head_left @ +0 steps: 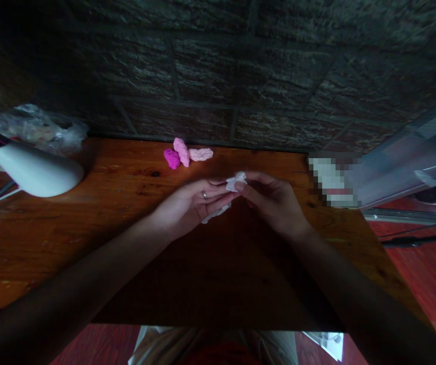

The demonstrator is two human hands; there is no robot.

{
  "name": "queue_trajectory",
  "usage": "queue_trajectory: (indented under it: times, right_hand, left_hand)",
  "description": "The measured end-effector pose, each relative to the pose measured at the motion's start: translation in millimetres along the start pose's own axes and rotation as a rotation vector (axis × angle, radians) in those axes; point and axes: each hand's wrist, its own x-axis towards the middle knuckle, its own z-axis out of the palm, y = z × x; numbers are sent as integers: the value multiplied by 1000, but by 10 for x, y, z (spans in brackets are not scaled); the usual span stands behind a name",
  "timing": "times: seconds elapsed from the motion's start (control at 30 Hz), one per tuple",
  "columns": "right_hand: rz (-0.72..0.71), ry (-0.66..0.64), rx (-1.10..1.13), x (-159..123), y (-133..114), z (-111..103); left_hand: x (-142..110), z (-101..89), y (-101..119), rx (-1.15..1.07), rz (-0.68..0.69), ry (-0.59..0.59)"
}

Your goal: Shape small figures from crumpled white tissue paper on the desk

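Above the wooden table, both my hands meet at a small white crumpled piece [236, 181], soft-looking like clay or tissue; its exact kind I cannot tell. My left hand [195, 203], with a ring on one finger, is turned palm up and its fingertips grip the piece from the left. From the right, my right hand [279, 203] pinches it between thumb and fingers. More white material [217, 214] shows just below the left fingers, partly hidden by them. Beyond the hands lie a magenta lump [172, 158], a pink lump [181, 151] and a pale pink lump [201, 154], touching.
A white rounded device [43, 170] stands on the left of the table [119, 263], near a clear plastic bag [58, 132]. A dark stone-pattern wall [210, 61] rises behind. On the right are a blurred-out item [332, 182] and a translucent container [404, 157].
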Motion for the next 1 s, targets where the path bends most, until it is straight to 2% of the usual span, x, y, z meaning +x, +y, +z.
queue_trajectory:
  times: [0.07, 0.17, 0.3, 0.43, 0.63, 0.77, 0.9, 1.0]
  right_hand:
    - [20, 46, -4, 46, 4, -91]
    - [15, 134, -101, 168, 41, -315]
    - [10, 193, -358, 358, 183, -630]
    - [29, 187, -536, 467, 338, -765]
    - [7, 140, -583, 441, 373, -787]
    - [47, 175, -544, 394, 336, -936]
    - [75, 249, -544, 373, 326, -1105]
    - [81, 251, -527, 386, 336, -1107]
  left_hand:
    - [-13, 1, 30, -17, -7, 12]
    - [-27, 2, 82, 5, 39, 99]
    - [-27, -1, 138, 199, 219, 225]
    - [10, -57, 98, 465, 402, 251]
    - [60, -210, -37, 829, 546, 127]
    - [36, -265, -8, 1112, 477, 47]
    - [9, -263, 37, 1215, 407, -60]
    - [-1, -233, 50, 1286, 386, -112]
